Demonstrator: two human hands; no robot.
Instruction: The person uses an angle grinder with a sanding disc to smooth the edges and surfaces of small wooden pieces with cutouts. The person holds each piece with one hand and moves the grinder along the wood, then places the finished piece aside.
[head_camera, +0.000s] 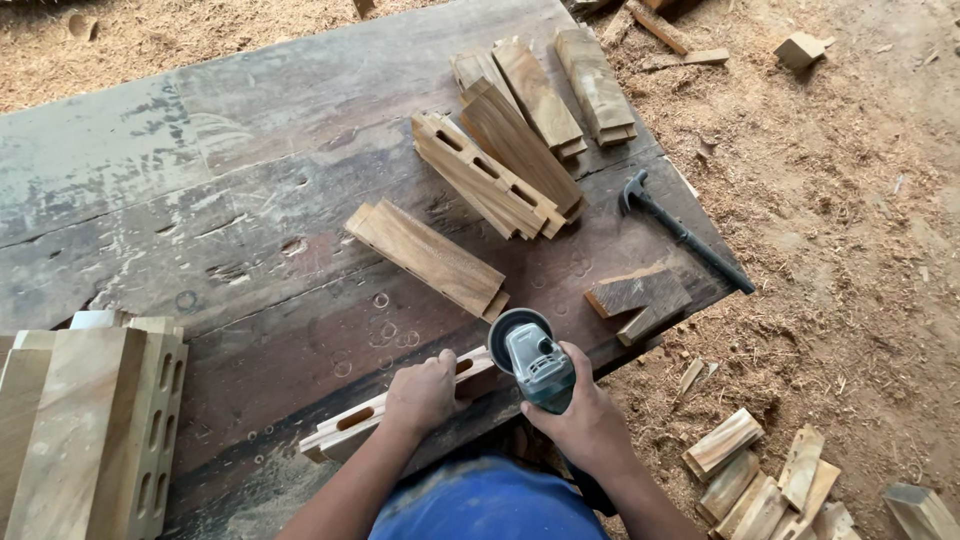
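Observation:
My left hand (425, 393) presses down on a long wooden piece with slots (350, 420) that lies along the near edge of the worn workbench (200, 190). My right hand (585, 415) grips a grey angle grinder (535, 362). Its round disc guard (513, 328) sits at the right end of the slotted piece. A flat wooden block (425, 255) lies just beyond the grinder.
Several slotted wooden pieces (510, 150) are piled at the bench's far right. A stack of them (90, 420) stands at the left. A black hammer (685, 232) and a small wedge block (640, 300) lie at the right edge. Offcuts (770, 480) litter the sawdust floor.

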